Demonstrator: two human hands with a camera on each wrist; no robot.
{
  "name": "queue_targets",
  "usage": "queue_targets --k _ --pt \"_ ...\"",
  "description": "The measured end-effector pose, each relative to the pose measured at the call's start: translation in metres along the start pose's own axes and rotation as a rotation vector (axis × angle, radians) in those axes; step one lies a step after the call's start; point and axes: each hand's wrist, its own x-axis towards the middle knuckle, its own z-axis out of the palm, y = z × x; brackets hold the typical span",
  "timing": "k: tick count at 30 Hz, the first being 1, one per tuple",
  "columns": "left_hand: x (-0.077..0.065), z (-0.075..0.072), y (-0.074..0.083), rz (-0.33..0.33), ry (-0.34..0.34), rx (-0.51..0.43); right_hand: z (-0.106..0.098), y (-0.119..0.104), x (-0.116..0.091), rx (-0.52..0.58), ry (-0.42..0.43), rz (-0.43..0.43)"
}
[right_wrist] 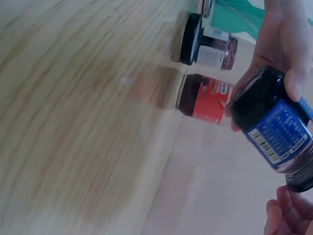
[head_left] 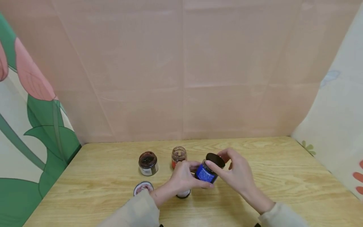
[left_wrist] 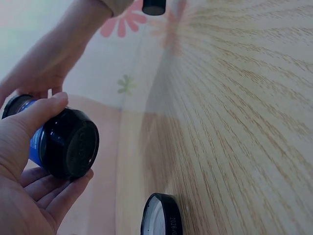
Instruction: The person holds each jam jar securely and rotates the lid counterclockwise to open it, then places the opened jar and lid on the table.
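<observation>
My left hand (head_left: pixel 184 175) grips a blue-labelled glass jar (head_left: pixel 205 173) above the table, its mouth tilted up and to the right. Dark contents fill the jar's lower part in the right wrist view. Over its mouth is a dark lid (head_left: pixel 215 160), pinched at the edge between the thumb and fingers of my right hand (head_left: pixel 238 171). I cannot tell whether the lid is loose or seated. Behind my left hand stands an uncovered red-labelled jar (head_left: pixel 174 164). Below that hand a second lid (head_left: pixel 183 194) lies on the table, partly hidden.
To the left stands another uncovered jar (head_left: pixel 148 164) with dark contents and a white label. In front of it a lid (head_left: pixel 143 186) lies with its stained inside up, partly behind my left sleeve. The wood-grain table (head_left: pixel 269 176) meets a pinkish cloth backdrop (head_left: pixel 181 78).
</observation>
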Motion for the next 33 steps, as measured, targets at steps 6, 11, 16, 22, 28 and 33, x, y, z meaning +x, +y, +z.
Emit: queue_targets --k 6,11,16,22,28,33 --pt "-0.001 0.0 -0.001 0.036 0.015 0.058 0.0 -0.006 0.002 -0.087 -0.058 0.098" --pt "-0.002 -0.002 -0.001 0.016 0.005 0.024 -0.003 -0.005 0.005 0.034 -0.137 0.134" --pt "-0.004 -0.005 -0.002 -0.019 0.013 -0.007 -0.01 -0.002 0.007 0.233 -0.276 0.131" --pt "-0.004 -0.003 -0.005 -0.055 0.01 -0.029 -0.017 0.004 0.008 0.379 -0.397 0.095" --pt "-0.001 0.0 -0.007 -0.054 0.037 -0.034 -0.021 0.005 0.008 0.464 -0.409 0.148" --pt "0.0 0.002 -0.007 -0.077 0.056 -0.04 -0.025 0.009 0.01 0.602 -0.392 0.322"
